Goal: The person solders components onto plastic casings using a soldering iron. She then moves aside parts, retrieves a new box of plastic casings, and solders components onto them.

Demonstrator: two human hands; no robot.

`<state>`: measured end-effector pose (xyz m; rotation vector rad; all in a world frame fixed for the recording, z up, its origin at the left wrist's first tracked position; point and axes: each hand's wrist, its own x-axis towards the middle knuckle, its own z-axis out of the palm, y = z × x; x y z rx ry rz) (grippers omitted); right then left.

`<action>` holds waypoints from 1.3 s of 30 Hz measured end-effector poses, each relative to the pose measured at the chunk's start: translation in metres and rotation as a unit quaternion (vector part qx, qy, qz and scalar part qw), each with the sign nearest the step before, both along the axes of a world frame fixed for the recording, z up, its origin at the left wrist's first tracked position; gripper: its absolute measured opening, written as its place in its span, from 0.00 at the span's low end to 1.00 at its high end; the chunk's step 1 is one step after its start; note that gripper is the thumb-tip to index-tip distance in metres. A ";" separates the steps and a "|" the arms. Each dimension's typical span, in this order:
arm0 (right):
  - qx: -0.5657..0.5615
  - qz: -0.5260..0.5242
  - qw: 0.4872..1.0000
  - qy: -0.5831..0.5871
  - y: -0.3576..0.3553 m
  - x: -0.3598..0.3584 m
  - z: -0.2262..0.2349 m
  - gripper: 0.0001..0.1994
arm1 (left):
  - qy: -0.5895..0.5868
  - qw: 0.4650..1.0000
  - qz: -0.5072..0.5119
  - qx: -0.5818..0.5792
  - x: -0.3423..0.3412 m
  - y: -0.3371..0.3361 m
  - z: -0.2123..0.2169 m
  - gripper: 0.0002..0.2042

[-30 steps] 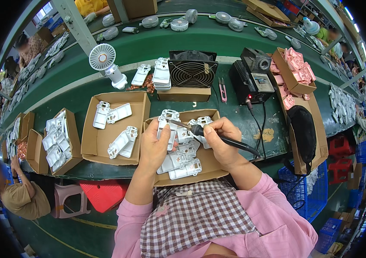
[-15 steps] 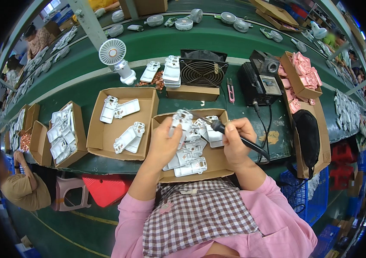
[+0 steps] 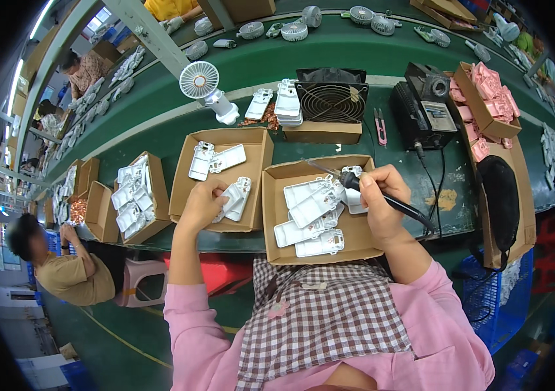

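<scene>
My left hand [image 3: 203,206] reaches into the left cardboard box [image 3: 266,137], its fingers closed on the edge of a white plastic housing [image 3: 228,201]. Another housing [image 3: 242,189] lies against that one, and two more housings [image 3: 213,159] rest farther back in the box. In my right hand [image 3: 387,202] is a soldering iron [image 3: 403,206] with a black handle, held like a pen. Its metal tip points left over the right cardboard box [image 3: 362,251]. Several white housings [image 3: 313,208] lie overlapping in that box, below the iron.
A black fan [image 3: 331,103] stands behind the right box, with pink snips [image 3: 380,127] beside it. The soldering station [image 3: 424,107] is at the back right, its cable trailing forward. Pink parts [image 3: 493,91] fill a box farther right. A white handheld fan [image 3: 207,91] stands back left.
My left hand has let go of the housing held over the right box and moved left to one in the left box. The soldering iron stays in my right hand. The view has shifted.
</scene>
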<state>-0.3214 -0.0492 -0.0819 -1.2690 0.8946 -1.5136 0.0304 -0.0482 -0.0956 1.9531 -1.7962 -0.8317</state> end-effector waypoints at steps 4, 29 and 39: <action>0.001 0.003 1.000 -0.006 -0.001 -0.001 0.000 0.05 | -0.027 1.000 -0.004 -0.007 0.021 -0.007 -0.010 0.04; 0.007 0.004 1.000 0.005 -0.004 -0.004 -0.002 0.07 | -0.012 1.000 0.005 -0.020 -0.027 0.010 -0.001 0.09; 0.004 -0.007 1.000 0.021 -0.003 -0.004 0.002 0.07 | -0.200 0.967 -0.067 -0.143 -0.027 -0.046 0.013 0.21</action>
